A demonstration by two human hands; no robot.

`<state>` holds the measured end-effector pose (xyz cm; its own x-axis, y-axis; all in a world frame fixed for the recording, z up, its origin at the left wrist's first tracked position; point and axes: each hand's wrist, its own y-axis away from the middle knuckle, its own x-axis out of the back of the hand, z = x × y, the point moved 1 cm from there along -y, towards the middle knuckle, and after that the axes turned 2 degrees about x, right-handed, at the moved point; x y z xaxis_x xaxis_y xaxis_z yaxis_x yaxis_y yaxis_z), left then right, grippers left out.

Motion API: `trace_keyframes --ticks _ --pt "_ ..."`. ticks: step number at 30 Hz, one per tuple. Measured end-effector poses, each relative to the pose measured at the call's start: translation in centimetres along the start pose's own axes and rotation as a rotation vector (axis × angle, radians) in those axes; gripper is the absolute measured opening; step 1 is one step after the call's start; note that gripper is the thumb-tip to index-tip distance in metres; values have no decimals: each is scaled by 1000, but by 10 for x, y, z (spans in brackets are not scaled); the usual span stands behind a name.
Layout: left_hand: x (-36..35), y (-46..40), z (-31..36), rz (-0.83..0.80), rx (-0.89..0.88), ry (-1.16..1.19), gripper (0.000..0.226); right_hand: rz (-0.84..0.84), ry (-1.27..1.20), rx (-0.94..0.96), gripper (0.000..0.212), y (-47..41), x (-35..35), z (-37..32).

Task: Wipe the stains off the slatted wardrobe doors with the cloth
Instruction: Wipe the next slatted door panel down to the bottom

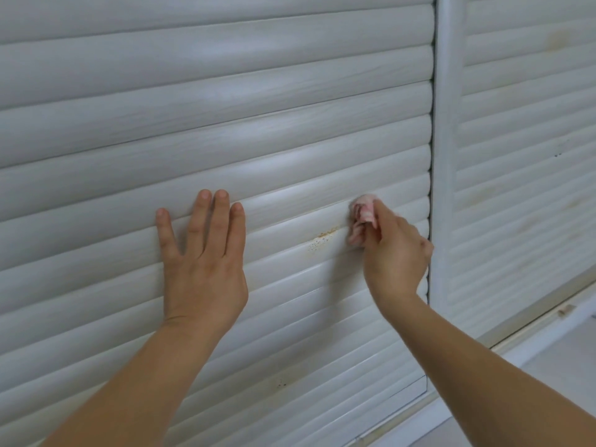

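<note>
Pink cloth (pixel 362 217), bunched in the gripping right hand (pixel 392 250), is pressing the slatted door (pixel 225 91) just right of the rusty stain (pixel 322 238); left hand (pixel 201 253) is bracing flat, fingers straight; wiping is underway; next, likely leftward strokes across the specks.

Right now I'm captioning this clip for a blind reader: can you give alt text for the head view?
A right hand presses a bunched pink cloth against a white slatted wardrobe door, just right of an orange-brown speckled stain. The left hand rests flat on the slats, fingers straight, and a second slatted door stands to the right.
</note>
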<state>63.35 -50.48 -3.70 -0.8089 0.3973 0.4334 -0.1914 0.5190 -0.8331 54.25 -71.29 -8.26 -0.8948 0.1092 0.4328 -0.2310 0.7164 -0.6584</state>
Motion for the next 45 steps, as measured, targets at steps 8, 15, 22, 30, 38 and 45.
trace_keyframes --ticks 8,15,22,30,38,45 --pt "0 0 0 19 -14 -3 61 92 59 504 37 61 -13 -51" --pt "2 1 -3 24 -49 -34 61 129 112 814 41 60 -14 -50" --pt "0 1 -4 24 -63 -50 65 67 232 640 37 24 -8 -4" --pt "0 3 -2 -28 -35 -20 63 -5 -21 85 41 11 -4 11" --pt "-2 2 2 -37 -21 6 62 -21 52 505 43 12 -3 9" --pt "-6 3 3 -11 -14 14 60 -70 -41 79 43 -29 8 50"
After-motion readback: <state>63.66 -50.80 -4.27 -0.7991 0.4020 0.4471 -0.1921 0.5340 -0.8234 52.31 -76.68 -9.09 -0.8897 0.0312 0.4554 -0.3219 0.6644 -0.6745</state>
